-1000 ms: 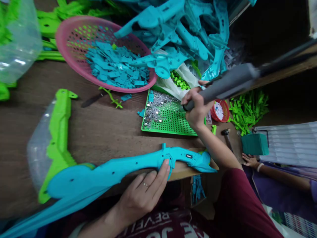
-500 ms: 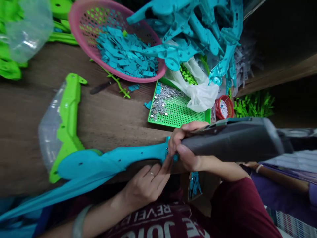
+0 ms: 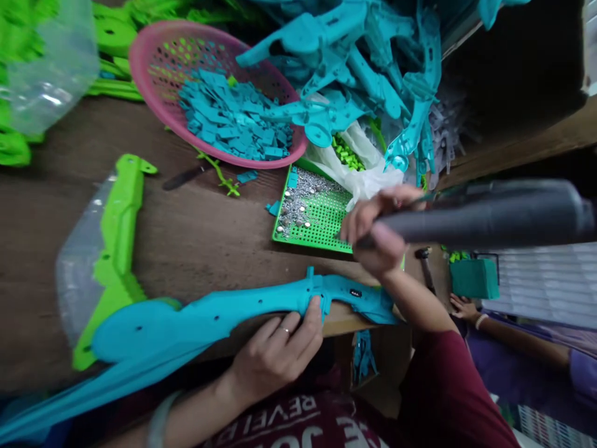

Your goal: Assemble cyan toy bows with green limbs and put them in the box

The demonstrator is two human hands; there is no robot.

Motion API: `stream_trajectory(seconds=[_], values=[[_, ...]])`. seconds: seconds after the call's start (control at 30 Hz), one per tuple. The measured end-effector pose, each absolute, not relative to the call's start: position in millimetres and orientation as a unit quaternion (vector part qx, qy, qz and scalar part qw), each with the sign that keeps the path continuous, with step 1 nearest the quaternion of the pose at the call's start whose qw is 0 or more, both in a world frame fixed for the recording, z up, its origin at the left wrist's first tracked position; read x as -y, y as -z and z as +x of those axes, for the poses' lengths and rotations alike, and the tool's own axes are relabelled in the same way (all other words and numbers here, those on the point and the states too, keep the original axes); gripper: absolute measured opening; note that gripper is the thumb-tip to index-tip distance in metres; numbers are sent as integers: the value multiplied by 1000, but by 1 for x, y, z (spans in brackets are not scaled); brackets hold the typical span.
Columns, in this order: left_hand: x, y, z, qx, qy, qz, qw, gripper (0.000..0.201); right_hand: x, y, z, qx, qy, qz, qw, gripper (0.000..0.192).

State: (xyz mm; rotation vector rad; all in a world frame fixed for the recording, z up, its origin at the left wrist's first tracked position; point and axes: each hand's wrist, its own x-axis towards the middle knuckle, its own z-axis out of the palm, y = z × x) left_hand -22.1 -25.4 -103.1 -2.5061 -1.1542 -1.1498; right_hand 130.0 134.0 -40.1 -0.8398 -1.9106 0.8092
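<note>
Long cyan shell (image 3: 224, 317) lies along near worktop (image 3: 196, 242) edge; left hand (image 3: 275, 354) pinches it there, steadying it flat. Right hand (image 3: 375, 233) wrapped around grey driver (image 3: 485, 214), tip over green screw tray (image 3: 317, 218) just behind shell, likely within easy reach of screws.

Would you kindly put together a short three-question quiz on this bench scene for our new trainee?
1. True or false: the left hand rests on the long turquoise part.
2. What does the right hand grip? A) a hammer B) a grey power tool C) a knife
3. Which colour is the basket holding the small turquoise pieces?

Key: 1 true; 2 B; 3 pink.
</note>
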Motion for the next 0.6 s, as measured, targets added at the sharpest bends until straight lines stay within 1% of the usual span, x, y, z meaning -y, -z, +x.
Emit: stream_trajectory(seconds=[0.03,0.07,0.1,0.13,0.2,0.27,0.47,0.6], values=[[26,104,-21,383,381,-837,82,11,-152,38,126,714,-305,-324,540,38],[26,106,-20,384,383,-836,84,11,-167,38,122,669,-292,-329,599,36],[27,107,-19,385,386,-834,82,10,-180,40,118,635,-287,-344,629,35],[27,108,-18,387,387,-834,76,10,-189,43,115,616,-290,-368,634,35],[28,110,-17,388,387,-834,64,10,-198,52,111,602,-304,-414,612,35],[28,110,-17,388,388,-834,55,10,-198,60,111,593,-318,-429,602,36],[28,103,-25,391,376,-839,42,18,-196,67,112,575,-348,-406,619,43],[25,98,-30,385,376,-842,-37,26,-197,69,111,582,-344,-385,629,43]])
